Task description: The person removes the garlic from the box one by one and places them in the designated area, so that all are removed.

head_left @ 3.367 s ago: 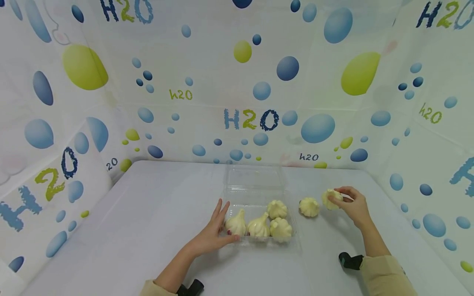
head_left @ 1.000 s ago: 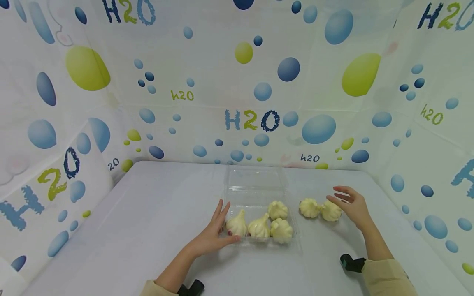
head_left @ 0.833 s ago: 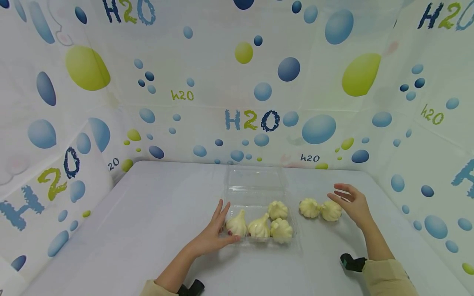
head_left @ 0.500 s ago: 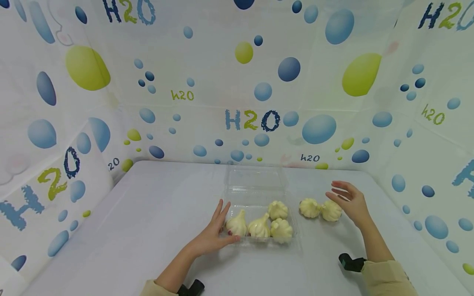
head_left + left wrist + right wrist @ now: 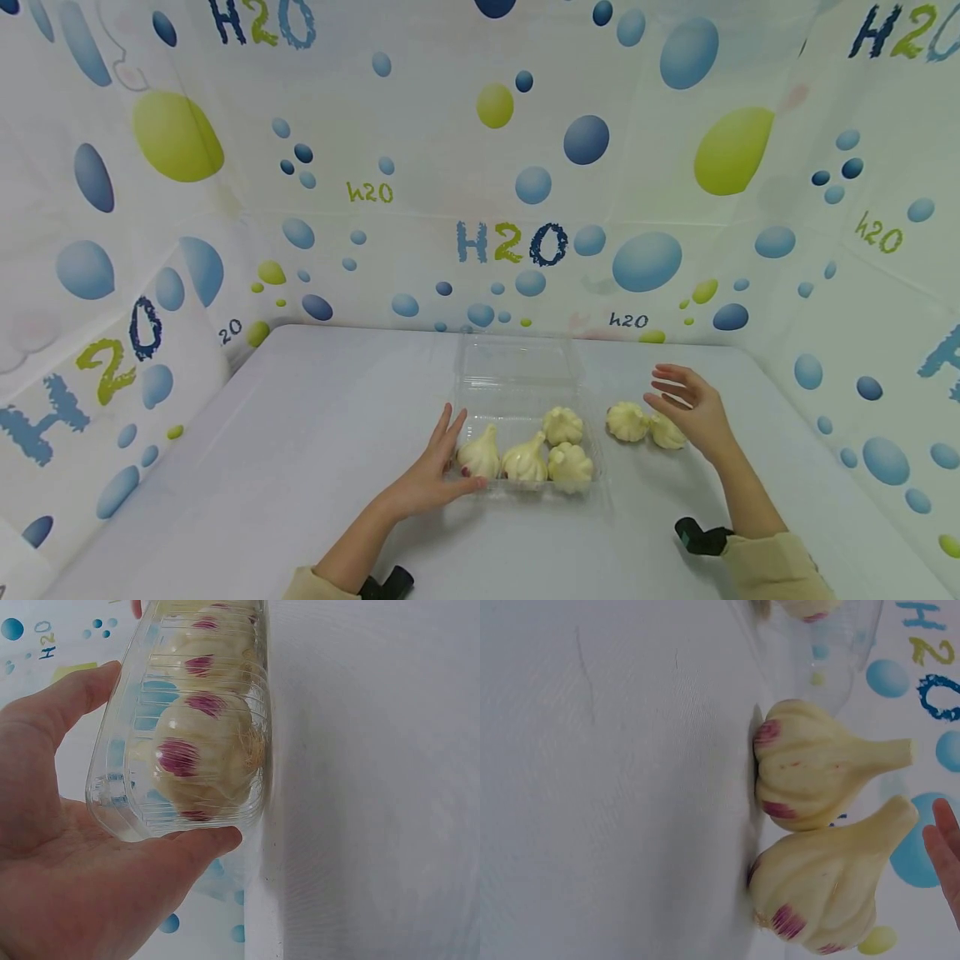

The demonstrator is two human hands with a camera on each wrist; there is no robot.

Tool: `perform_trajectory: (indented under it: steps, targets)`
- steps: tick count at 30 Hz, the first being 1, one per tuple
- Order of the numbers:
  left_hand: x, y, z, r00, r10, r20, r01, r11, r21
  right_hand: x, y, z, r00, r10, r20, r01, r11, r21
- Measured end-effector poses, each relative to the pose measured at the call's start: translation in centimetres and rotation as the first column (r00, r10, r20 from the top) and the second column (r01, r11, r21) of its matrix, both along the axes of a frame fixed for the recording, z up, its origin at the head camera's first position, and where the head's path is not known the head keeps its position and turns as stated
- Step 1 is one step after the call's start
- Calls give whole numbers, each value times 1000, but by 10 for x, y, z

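We see two garlic bulbs lying loose on the table (image 5: 300, 467), side by side and close enough that they look to touch. The nearer garlic bulb (image 5: 664, 433) sits right under our right hand (image 5: 693, 408), which hangs above it with the fingers spread and slack, holding nothing. The farther garlic bulb (image 5: 626, 421) lies just beyond those fingertips, toward the clear plastic clamshell box (image 5: 517, 392).

A few seconds ago we had that nearer bulb pinched in the right hand, lifted off the table and apart from its neighbour. A second ago it was already set down beside the other one and the fingers had let go. Since then the hand has drifted slightly toward the box and now covers part of the bulb.

Our left hand (image 5: 435, 475) has not moved: its palm and fingers press against the side wall of the box, fingers fairly straight, thumb under the front edge. Just past those fingers, inside the tray, lie four more garlic bulbs (image 5: 523, 457), with purple blotches on their bases showing through the plastic in the left wrist view. The box's lid lies open, flat on the table beyond the tray.
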State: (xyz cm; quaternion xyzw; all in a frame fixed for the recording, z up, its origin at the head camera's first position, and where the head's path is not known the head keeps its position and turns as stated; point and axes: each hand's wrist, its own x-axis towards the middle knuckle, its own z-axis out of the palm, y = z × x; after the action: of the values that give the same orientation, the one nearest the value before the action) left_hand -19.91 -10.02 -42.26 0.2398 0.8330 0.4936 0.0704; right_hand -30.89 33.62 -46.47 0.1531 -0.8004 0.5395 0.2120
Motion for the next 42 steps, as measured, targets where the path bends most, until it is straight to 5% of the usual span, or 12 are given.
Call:
perform_trajectory:
  steps: [11,24,27,34,42]
  targets:
    - [3,1,5,1000,0,8,0,1000,11,7,-27,4,993,106,-58,-106,994,10]
    - [1,1,2,1000,2,10,-2,1000,4,8,-55,2,994,110,-26,-110,994,2]
    - [2,1,2,1000,2,10,-2,1000,6,13,-64,10,986,161,-35,-162,987,-21]
    - [1,1,3,1000,8,10,-8,1000,-7,66,-112,77,983,163,87,-163,987,-8]
    - [1,0,2,1000,-1,14,1,1000,13,67,-126,77,979,162,126,-160,987,-23]
